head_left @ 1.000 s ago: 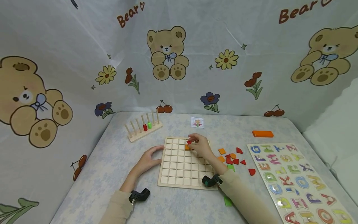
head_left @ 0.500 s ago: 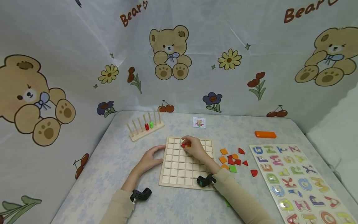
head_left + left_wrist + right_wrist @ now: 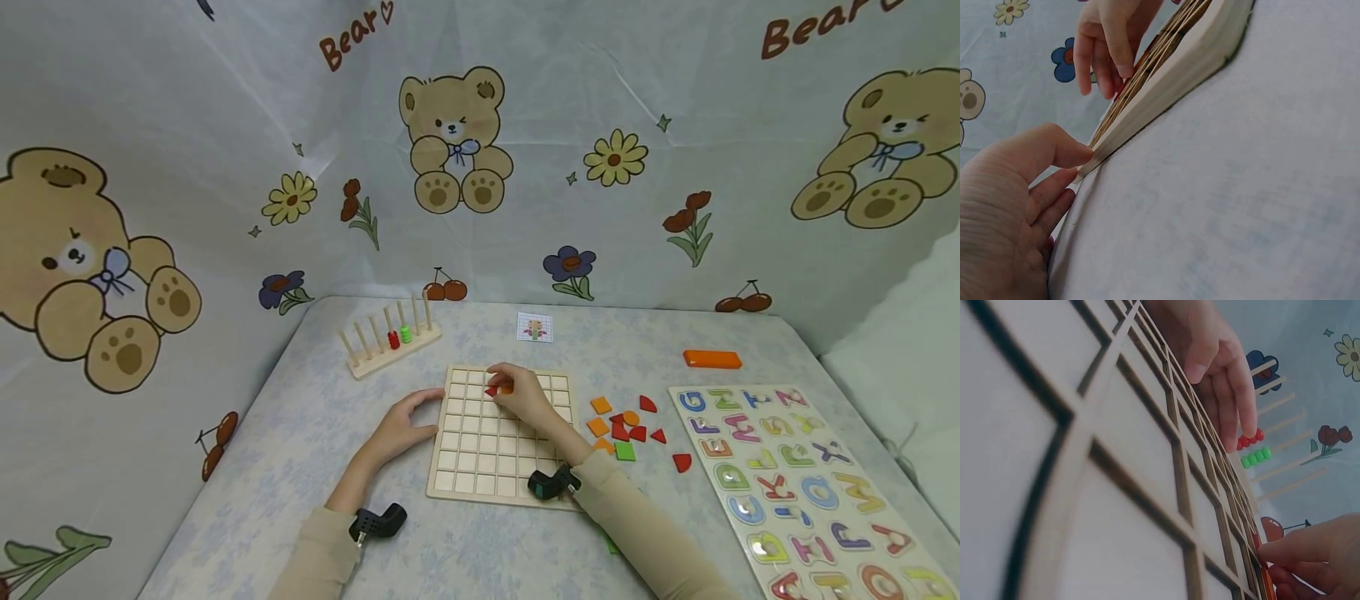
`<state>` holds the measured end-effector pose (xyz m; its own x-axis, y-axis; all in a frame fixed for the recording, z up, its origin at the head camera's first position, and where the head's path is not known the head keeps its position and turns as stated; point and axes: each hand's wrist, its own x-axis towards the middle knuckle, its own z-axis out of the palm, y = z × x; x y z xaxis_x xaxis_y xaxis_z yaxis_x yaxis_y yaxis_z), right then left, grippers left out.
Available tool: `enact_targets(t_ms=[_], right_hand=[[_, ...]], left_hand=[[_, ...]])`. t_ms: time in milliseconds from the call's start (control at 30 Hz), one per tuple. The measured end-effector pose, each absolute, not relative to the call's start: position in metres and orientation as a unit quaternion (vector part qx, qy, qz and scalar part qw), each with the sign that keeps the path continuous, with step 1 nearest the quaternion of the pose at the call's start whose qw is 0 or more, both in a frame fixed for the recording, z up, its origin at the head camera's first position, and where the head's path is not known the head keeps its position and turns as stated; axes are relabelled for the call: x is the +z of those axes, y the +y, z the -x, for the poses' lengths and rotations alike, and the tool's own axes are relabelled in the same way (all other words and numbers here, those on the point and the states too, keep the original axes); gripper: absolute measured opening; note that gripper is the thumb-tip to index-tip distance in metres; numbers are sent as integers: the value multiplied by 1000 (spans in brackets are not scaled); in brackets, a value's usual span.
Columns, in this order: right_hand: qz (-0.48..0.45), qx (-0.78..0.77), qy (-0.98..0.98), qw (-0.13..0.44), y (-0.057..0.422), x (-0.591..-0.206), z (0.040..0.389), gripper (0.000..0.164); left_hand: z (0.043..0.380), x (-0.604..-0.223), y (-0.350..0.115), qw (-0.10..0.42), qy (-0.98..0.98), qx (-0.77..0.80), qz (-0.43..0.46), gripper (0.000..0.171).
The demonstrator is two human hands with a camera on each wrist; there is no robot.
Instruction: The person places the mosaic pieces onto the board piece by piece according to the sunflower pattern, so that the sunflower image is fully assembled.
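Note:
A square wooden grid board [image 3: 483,462] lies on the table in the head view. Over its upper rows, my right hand [image 3: 522,398] pinches a small red triangular tile [image 3: 491,391]. Just right of this tile, an orange tile [image 3: 507,389] sits in the grid, partly covered by the fingers. In the right wrist view the right thumb [image 3: 1291,547] presses at the red tile's edge. My left hand [image 3: 401,425] rests at the board's left edge, fingers relaxed. Its thumb [image 3: 1072,150] touches the edge in the left wrist view.
Loose red, orange and green tiles [image 3: 625,452] lie right of the board. Farther right are an alphabet puzzle board [image 3: 750,454] and an orange block [image 3: 712,359]. A peg rack [image 3: 393,354] with red and green beads and a picture card [image 3: 535,328] stand behind.
My right hand has moved slightly left, carrying the red triangular tile from above the orange tile to its left side. It has held there over the last half second. The left hand stays put.

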<state>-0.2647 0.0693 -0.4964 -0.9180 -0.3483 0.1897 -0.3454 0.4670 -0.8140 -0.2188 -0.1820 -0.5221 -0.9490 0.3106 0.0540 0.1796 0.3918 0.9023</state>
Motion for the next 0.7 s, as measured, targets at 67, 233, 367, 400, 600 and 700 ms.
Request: enact_targets(t_ms=[67,233,367,400,600,700], right_hand=[[200,-476,856,1,72,-495,263,40],[192,-490,851,5,86,-490,259,41],[181,-498,848,-3,103,-487,256,40],[177,-497,849,-6,107,-486,255,40],[159,-489,857,-29,136,-490,252,39],[143,-485,862,-35,151,-493,250,39]], left_hand=[[219,-522,-181,63,832,531,-148,56],[218,-521,-181,64,834,530,-142,56],[218,-521,-181,63,833,530,-142,56],[218,-521,-181,62,833,531,-143,56],[218,-523,-183,59,832,534,-142,56],[218,-523,-183,58,831,533,-148,56]])
